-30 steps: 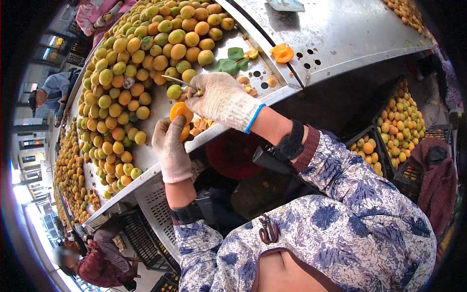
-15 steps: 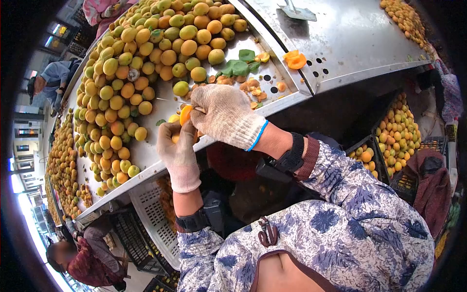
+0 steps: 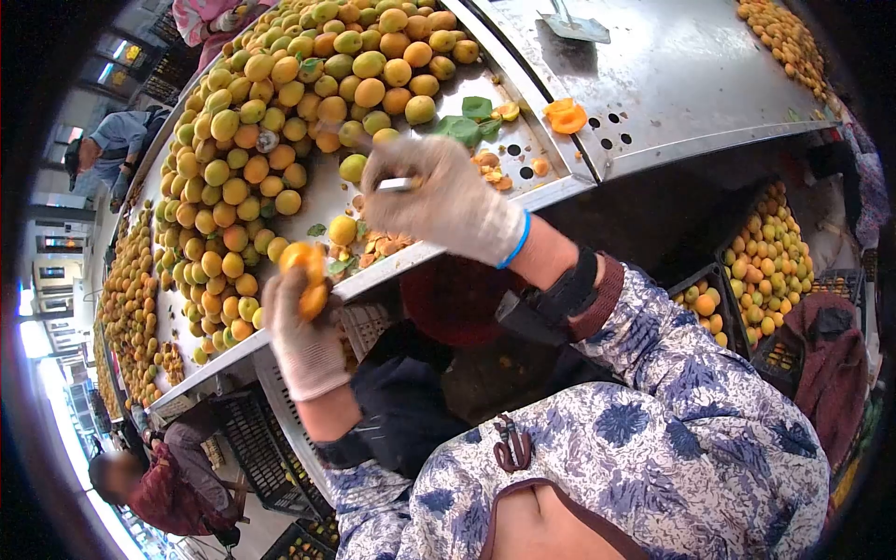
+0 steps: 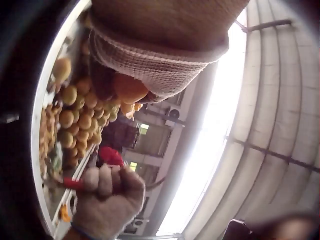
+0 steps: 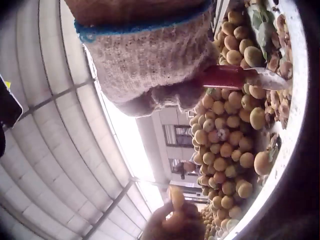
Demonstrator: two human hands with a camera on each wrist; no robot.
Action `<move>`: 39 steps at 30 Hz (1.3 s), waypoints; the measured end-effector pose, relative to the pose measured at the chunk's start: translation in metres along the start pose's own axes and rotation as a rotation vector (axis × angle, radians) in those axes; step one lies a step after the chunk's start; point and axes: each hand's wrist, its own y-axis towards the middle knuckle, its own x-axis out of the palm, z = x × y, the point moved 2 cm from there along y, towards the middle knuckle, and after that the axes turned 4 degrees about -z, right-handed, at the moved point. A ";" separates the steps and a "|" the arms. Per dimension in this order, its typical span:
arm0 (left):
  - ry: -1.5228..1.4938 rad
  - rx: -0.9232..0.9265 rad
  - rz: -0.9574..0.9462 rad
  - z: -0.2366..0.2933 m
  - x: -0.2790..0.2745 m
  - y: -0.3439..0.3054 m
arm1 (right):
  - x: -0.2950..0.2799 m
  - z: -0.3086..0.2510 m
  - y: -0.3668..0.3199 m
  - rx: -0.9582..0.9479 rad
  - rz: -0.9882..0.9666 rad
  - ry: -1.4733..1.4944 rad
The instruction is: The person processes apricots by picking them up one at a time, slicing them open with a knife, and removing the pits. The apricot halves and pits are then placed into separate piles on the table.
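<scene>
My left hand (image 3: 303, 327), in a knit glove with a darkened thumb and fingers, holds a cut-open orange apricot (image 3: 301, 261) at the steel table's front edge. The right hand (image 3: 439, 198), in a glove with a blue cuff edge, is blurred above the table, apart from the left. It grips a knife with a red handle (image 5: 222, 76); the blade (image 5: 269, 79) sticks out past the fist. Between the hands, a whole yellow apricot (image 3: 343, 230) lies beside pits and scraps (image 3: 385, 246). A large pile of whole apricots (image 3: 233, 177) covers the table behind them.
Green leaves (image 3: 462, 129) and orange apricot flesh (image 3: 565, 116) lie toward the right. A metal scoop (image 3: 577, 28) sits farther back. Crates of apricots (image 3: 763, 252) stand at lower right, a white perforated basket (image 3: 285, 411) below the edge. Other people are at left.
Half a second ago the hands were together at the apricot. The left hand has since moved left and toward the body with the opened fruit, while the right has lifted away with the knife.
</scene>
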 end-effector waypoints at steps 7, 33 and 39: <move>1.111 0.246 0.176 0.005 -0.148 -0.028 | -0.047 0.027 0.007 0.780 0.156 0.148; 1.454 0.316 -0.465 -0.046 0.008 0.121 | -0.043 0.006 0.003 0.784 0.101 0.337; -0.053 0.032 -0.442 -0.002 0.034 0.049 | -0.014 0.004 -0.005 0.570 -0.133 0.202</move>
